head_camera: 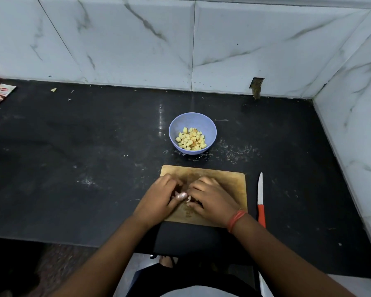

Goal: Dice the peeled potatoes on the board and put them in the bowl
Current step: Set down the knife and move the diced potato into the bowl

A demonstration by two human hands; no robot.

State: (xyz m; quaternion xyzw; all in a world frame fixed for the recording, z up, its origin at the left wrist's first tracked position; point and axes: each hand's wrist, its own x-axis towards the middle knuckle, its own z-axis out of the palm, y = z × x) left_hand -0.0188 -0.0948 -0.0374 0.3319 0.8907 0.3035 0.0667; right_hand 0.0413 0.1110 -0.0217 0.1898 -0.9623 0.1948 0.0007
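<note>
Both hands, left hand [162, 195] and right hand [210, 196], curl fingers around potato pieces [189, 199] between them; loose scooping risks dropping pieces short of the bowl [192, 133].

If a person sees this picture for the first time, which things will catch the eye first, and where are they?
First come the two hands, left and right, cupped together over a few pale potato pieces on the wooden board near the front of the dark counter. Just behind the board stands a blue bowl with yellow potato cubes. A knife with an orange handle lies right of the board.
</note>
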